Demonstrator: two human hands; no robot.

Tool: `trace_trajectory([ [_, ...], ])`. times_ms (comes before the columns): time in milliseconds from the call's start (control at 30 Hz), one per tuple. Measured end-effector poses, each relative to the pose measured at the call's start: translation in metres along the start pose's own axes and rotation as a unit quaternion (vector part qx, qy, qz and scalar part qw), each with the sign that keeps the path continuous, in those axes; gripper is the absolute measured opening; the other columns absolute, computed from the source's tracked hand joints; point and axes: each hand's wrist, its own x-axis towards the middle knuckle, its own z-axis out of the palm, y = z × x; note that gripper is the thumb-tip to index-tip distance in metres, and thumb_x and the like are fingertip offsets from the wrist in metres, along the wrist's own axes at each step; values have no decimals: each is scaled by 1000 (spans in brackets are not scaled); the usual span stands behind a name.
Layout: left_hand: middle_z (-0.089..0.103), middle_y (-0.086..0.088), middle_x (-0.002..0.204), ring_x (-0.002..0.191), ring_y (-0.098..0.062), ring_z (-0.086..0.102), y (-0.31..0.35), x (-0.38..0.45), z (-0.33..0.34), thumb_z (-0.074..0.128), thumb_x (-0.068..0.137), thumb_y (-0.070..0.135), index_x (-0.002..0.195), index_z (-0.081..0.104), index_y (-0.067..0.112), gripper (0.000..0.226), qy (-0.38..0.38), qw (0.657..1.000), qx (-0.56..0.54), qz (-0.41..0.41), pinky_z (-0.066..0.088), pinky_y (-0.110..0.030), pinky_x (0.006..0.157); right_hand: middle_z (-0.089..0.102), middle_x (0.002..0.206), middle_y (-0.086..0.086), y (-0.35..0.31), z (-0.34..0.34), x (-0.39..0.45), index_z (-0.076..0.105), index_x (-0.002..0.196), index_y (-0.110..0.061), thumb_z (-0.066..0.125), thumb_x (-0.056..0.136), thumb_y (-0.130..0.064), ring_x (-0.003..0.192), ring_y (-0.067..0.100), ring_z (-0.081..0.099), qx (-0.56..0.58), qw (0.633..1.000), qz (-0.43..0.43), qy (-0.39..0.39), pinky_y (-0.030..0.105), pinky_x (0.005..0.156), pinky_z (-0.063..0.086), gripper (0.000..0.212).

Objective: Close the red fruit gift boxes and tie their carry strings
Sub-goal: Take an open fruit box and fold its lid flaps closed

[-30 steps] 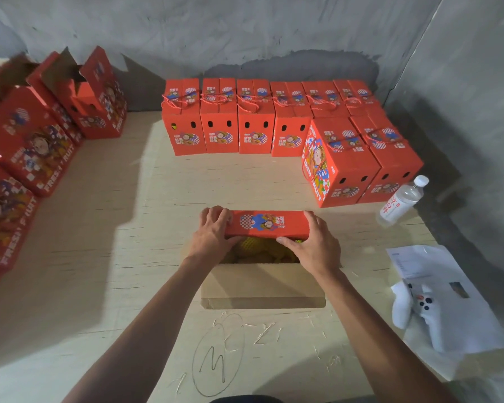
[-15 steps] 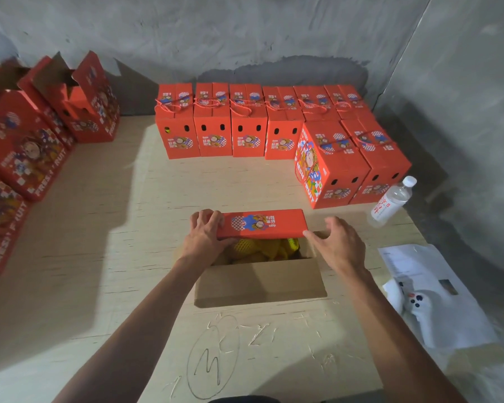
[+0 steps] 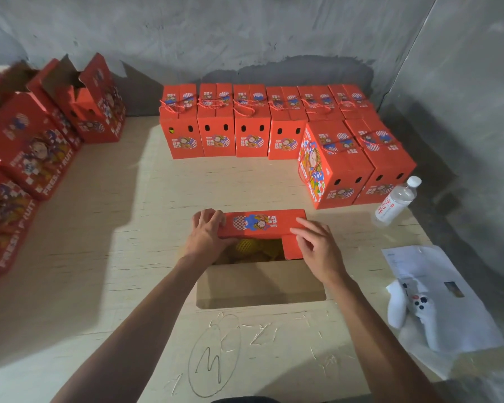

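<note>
Box, red printed cardboard fruit gift box (image 3: 261, 282), sat near centre on pale plywood table (image 3: 122, 257), top partly open; left hand (image 3: 205, 235) gripped far red lid flap (image 3: 262, 224); right hand (image 3: 317, 247), fingers spread, pressed small right side flap (image 3: 292, 246); risk: yellow netted fruit (image 3: 246, 246) could block flaps, buckling the card.

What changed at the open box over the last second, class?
The right hand let go of the far flap, moved to the box's right end and folded the small side flap inward. The left hand stayed holding the far flap down; the fruit remains partly uncovered.
</note>
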Motion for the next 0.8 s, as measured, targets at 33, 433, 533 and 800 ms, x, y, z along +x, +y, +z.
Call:
trace_trajectory([
  [33,45,0,135,133,-23,30,0,0,0,83,79,48,106,46,25,51,1,1000,1,1,53,-38,89,61,144,0,2,3,-2,75,123,-14,64,99,-8,134,20,50,7,1000,0,-6,33,105,49,27],
  [433,64,9,115,93,-18,68,-52,-29,-34,77,83,53,110,57,28,42,45,998,-2,-41,55,-37,74,49,155,-1,1,12,-6,65,138,-15,57,102,-6,141,14,48,35,999,23,-11,34,107,50,37],
  [533,72,19,97,85,-9,66,-66,-38,-49,73,82,57,106,60,34,35,58,993,-55,-87,56,-34,73,51,154,0,-2,17,-8,66,136,-12,57,101,-2,140,16,50,41,998,35,12,38,107,51,38],
  [800,76,8,105,99,-12,72,-18,-58,-40,55,99,54,120,63,31,32,81,965,-251,8,61,-38,79,49,155,1,-5,25,-11,63,139,-10,56,99,1,141,16,49,46,998,50,14,42,106,52,42],
])
